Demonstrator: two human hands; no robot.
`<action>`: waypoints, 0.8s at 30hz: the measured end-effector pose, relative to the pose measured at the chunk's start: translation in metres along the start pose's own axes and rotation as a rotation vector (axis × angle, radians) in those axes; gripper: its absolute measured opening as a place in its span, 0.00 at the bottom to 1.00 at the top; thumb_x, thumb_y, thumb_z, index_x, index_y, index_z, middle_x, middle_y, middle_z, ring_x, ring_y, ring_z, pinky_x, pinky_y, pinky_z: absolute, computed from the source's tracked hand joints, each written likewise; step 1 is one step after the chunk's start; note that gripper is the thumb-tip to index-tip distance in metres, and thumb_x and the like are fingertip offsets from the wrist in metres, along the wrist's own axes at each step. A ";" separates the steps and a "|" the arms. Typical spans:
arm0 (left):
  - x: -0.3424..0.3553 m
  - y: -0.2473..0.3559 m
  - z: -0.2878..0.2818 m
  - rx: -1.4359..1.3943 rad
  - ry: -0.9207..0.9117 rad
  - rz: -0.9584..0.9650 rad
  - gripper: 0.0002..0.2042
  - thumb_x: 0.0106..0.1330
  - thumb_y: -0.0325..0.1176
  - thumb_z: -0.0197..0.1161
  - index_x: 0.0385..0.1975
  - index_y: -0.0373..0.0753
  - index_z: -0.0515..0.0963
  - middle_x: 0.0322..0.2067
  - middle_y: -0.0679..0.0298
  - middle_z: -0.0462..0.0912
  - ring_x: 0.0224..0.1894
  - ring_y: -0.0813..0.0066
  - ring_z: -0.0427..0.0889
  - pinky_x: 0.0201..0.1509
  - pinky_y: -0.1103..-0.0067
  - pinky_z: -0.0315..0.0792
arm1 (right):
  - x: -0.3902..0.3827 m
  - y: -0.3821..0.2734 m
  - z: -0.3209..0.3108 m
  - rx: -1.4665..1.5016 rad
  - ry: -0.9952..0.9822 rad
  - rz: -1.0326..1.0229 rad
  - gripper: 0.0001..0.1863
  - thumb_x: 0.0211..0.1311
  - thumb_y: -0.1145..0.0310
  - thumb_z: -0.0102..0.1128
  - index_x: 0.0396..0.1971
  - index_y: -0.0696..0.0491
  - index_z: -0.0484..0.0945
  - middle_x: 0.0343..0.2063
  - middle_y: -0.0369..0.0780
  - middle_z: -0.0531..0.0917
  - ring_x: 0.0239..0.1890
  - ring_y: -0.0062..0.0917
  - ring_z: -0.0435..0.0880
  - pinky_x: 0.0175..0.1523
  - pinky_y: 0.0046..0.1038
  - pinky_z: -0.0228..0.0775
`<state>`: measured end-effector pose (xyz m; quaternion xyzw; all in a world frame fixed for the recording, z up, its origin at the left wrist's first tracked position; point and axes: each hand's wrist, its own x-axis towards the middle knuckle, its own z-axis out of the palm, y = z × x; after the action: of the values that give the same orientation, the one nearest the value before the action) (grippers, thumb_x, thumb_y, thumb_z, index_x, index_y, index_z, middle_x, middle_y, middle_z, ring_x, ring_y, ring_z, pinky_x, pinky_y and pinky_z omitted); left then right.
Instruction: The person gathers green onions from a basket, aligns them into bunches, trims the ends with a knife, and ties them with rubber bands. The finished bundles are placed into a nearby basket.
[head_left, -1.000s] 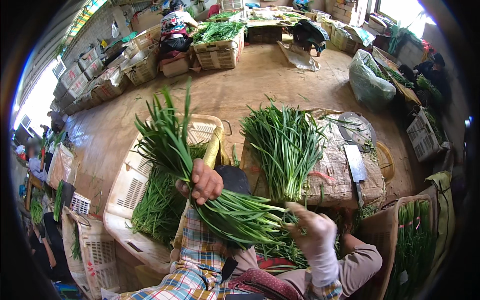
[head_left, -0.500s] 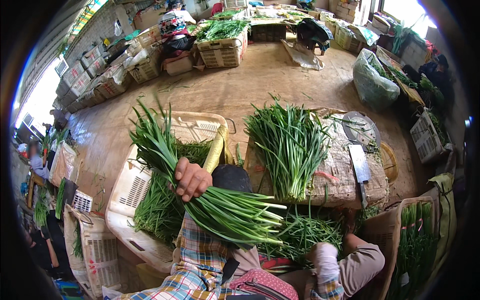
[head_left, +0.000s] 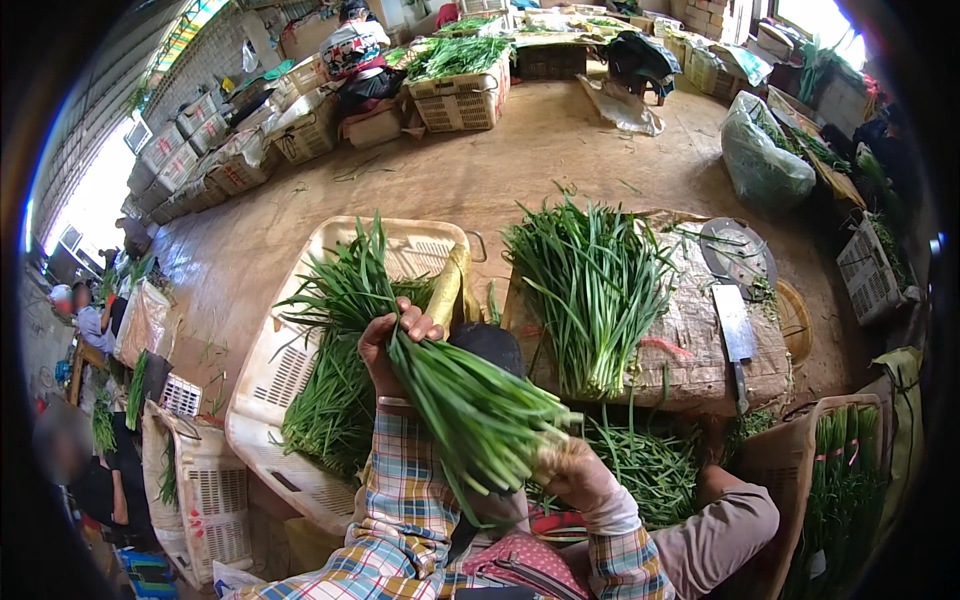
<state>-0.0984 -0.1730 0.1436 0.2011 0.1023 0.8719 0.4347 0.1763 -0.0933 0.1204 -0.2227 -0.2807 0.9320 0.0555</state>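
1. One bunch of green stalks (head_left: pixel 475 400) is held up before the body, between the crate (head_left: pixel 268 385) and the board (head_left: pixel 690 372); it is clamped in the fingers of the left hand (head_left: pixel 385 345).
2. The right hand (head_left: pixel 580 475) is placed at the pale stem ends; whether its fingers are closed cannot be told.
3. The view of the loose greens (head_left: pixel 325 410) in the crate is partly blocked by the bunch and left forearm.
4. On the board, one second bunch (head_left: pixel 592 290), one cleaver (head_left: pixel 736 325) and one round disc (head_left: pixel 748 266) are laid.
5. At far right, one basket (head_left: pixel 795 490) is filled with tied bundles (head_left: pixel 840 475), too overlapped to be counted.
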 end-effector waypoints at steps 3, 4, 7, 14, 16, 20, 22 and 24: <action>-0.004 0.003 -0.018 0.173 0.282 0.097 0.07 0.59 0.31 0.55 0.33 0.35 0.74 0.24 0.63 0.75 0.28 0.71 0.75 0.41 0.71 0.69 | 0.002 0.004 -0.017 -0.200 0.146 -0.145 0.14 0.67 0.60 0.53 0.29 0.56 0.75 0.14 0.30 0.66 0.14 0.12 0.59 0.18 0.17 0.45; -0.004 0.006 -0.024 0.211 0.364 0.099 0.07 0.58 0.32 0.56 0.31 0.35 0.75 0.24 0.62 0.77 0.27 0.70 0.76 0.40 0.70 0.70 | -0.008 -0.005 -0.020 -0.305 0.186 -0.167 0.15 0.68 0.59 0.51 0.28 0.56 0.75 0.13 0.29 0.66 0.13 0.12 0.58 0.18 0.17 0.44; -0.002 0.022 -0.029 0.394 0.743 0.207 0.05 0.56 0.30 0.58 0.24 0.35 0.75 0.22 0.62 0.78 0.26 0.69 0.76 0.38 0.75 0.74 | -0.039 -0.027 -0.033 -0.370 0.322 -0.251 0.17 0.68 0.58 0.52 0.29 0.57 0.77 0.15 0.31 0.70 0.15 0.13 0.64 0.20 0.17 0.50; 0.011 0.006 -0.025 0.517 0.921 0.488 0.05 0.51 0.23 0.63 0.28 0.32 0.78 0.27 0.63 0.80 0.30 0.72 0.78 0.40 0.78 0.74 | -0.075 0.008 -0.120 -2.044 1.180 -0.167 0.26 0.43 0.66 0.72 0.44 0.58 0.75 0.45 0.49 0.76 0.45 0.38 0.77 0.47 0.32 0.70; 0.015 0.000 -0.018 0.558 0.932 0.541 0.09 0.50 0.21 0.63 0.32 0.31 0.77 0.31 0.64 0.80 0.33 0.72 0.78 0.41 0.77 0.74 | -0.064 -0.006 -0.088 -1.368 0.858 -0.548 0.24 0.41 0.69 0.73 0.42 0.56 0.76 0.43 0.47 0.75 0.45 0.34 0.78 0.48 0.29 0.71; 0.021 -0.018 0.017 0.740 0.867 0.671 0.08 0.52 0.21 0.62 0.33 0.32 0.77 0.31 0.63 0.80 0.32 0.72 0.78 0.39 0.77 0.74 | -0.023 -0.023 0.023 -1.506 0.605 -0.856 0.23 0.40 0.60 0.77 0.36 0.52 0.77 0.22 0.37 0.80 0.21 0.26 0.80 0.27 0.24 0.72; 0.022 -0.029 0.035 0.838 0.838 0.696 0.14 0.50 0.21 0.63 0.38 0.32 0.76 0.36 0.63 0.79 0.37 0.71 0.77 0.45 0.75 0.73 | 0.007 -0.022 0.049 -1.497 0.599 -0.840 0.24 0.40 0.58 0.77 0.36 0.51 0.78 0.21 0.37 0.81 0.19 0.29 0.81 0.23 0.28 0.71; 0.024 -0.034 0.040 0.838 0.786 0.670 0.16 0.50 0.21 0.64 0.40 0.31 0.76 0.37 0.64 0.79 0.38 0.72 0.76 0.47 0.75 0.72 | 0.037 -0.019 0.057 -1.503 0.697 -0.878 0.16 0.44 0.63 0.74 0.32 0.52 0.79 0.21 0.37 0.82 0.20 0.27 0.81 0.26 0.27 0.72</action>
<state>-0.0696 -0.1331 0.1743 0.0410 0.5157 0.8546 -0.0444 0.1176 -0.0976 0.1595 -0.3408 -0.8357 0.2825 0.3250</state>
